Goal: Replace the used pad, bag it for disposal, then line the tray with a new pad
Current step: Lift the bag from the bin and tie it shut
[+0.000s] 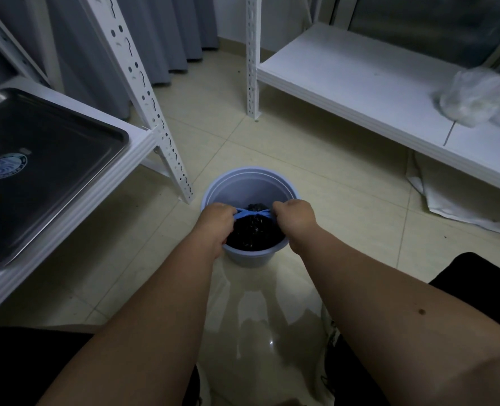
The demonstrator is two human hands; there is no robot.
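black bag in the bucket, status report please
Both hands, left and right, pulling blue drawstrings tight. Black bag sits in bucket. Steel tray unlined. Nothing obstructing.

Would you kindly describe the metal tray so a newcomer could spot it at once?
Look to the white shelving rack on the left; on its shelf lies the metal tray. It is dark, shallow and rectangular, with a round blue sticker inside, unlike the round blue bucket on the floor.

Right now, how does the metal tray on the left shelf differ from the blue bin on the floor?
The metal tray is shallow, rectangular and steel grey; the blue bin is deep, round and pale blue plastic. The tray lies bare, showing only a round sticker; the bin holds a black bag. No hand touches the tray; the left hand and right hand pull the bag's blue ties over the bin. Both are open-topped.
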